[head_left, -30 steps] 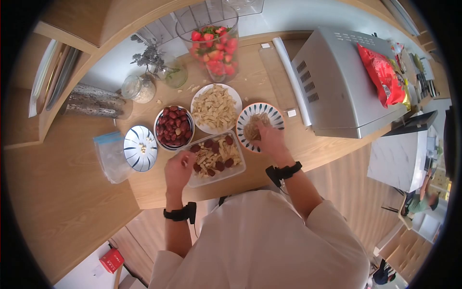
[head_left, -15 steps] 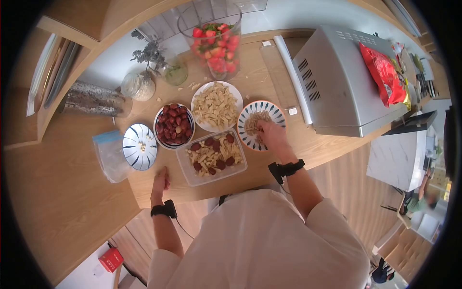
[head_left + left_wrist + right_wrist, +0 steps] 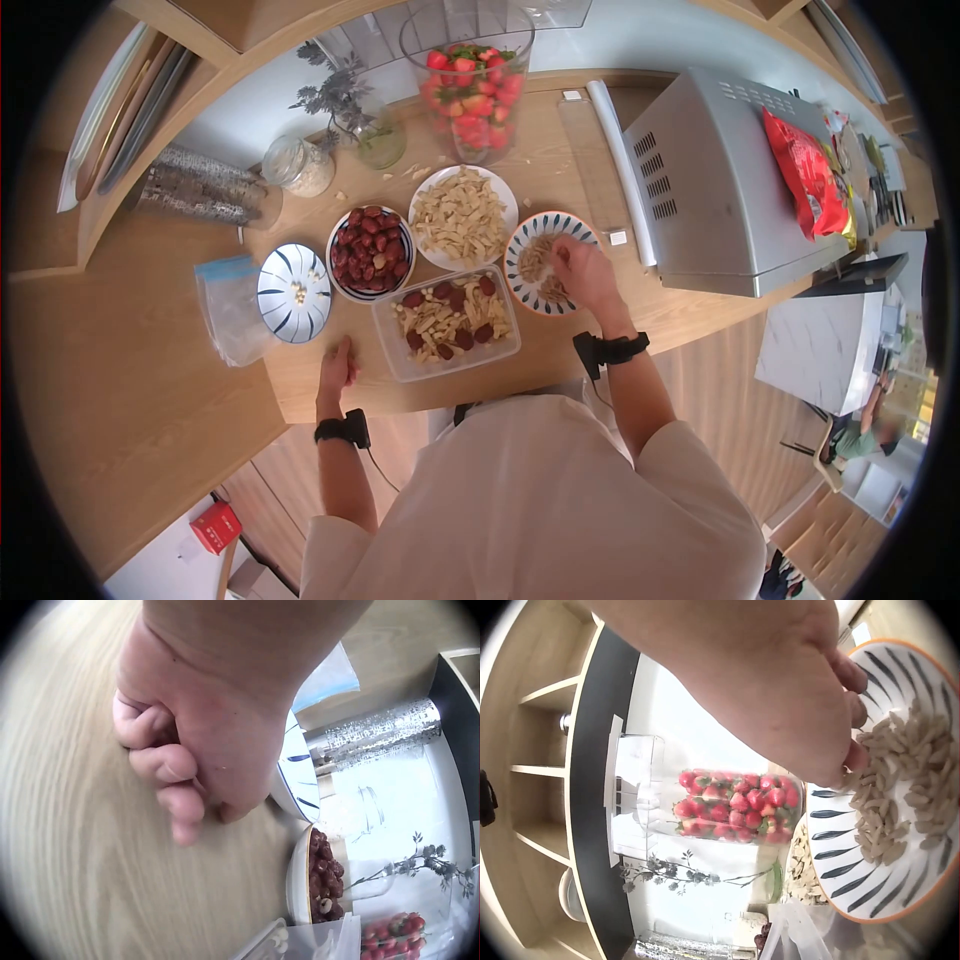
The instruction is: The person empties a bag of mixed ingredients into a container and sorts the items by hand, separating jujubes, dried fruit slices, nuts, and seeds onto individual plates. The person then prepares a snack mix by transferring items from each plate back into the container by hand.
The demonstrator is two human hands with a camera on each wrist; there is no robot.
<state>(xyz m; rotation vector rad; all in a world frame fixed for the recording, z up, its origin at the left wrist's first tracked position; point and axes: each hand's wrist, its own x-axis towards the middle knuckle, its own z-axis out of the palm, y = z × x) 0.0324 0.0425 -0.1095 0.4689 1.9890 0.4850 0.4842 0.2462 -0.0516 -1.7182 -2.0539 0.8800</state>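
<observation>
My right hand point(image 3: 588, 278) is over a white bowl point(image 3: 857, 898) with dark strokes and an orange rim. Its curled fingers pinch at the tan oblong dried pieces point(image 3: 889, 832), a piece showing by the fingertips; how many are held I cannot tell. My left hand point(image 3: 338, 370) rests on the table on its side, fingers loosely curled around nothing. Between the hands stands a clear plastic container point(image 3: 386, 328) with pale dried slices, small whitish pieces and red dates. Behind it are a bowl of red dates point(image 3: 370, 250) and a white plate point(image 3: 513, 214) heaped with pale slices.
Left of the dates, a blue-striped bowl point(image 3: 278, 318) holds a few small pale pieces, beside plastic bags point(image 3: 225, 325). A tall clear vessel of strawberries point(image 3: 475, 100), a glass jar point(image 3: 300, 168) and a green vase point(image 3: 380, 145) stand behind. A grey metal appliance point(image 3: 700, 190) stands right.
My left hand has left the plastic container and moved to the table at its left. The right hand has stayed at the orange-rimmed bowl and lifted slightly, fingers gathered; more of the pieces shows.
</observation>
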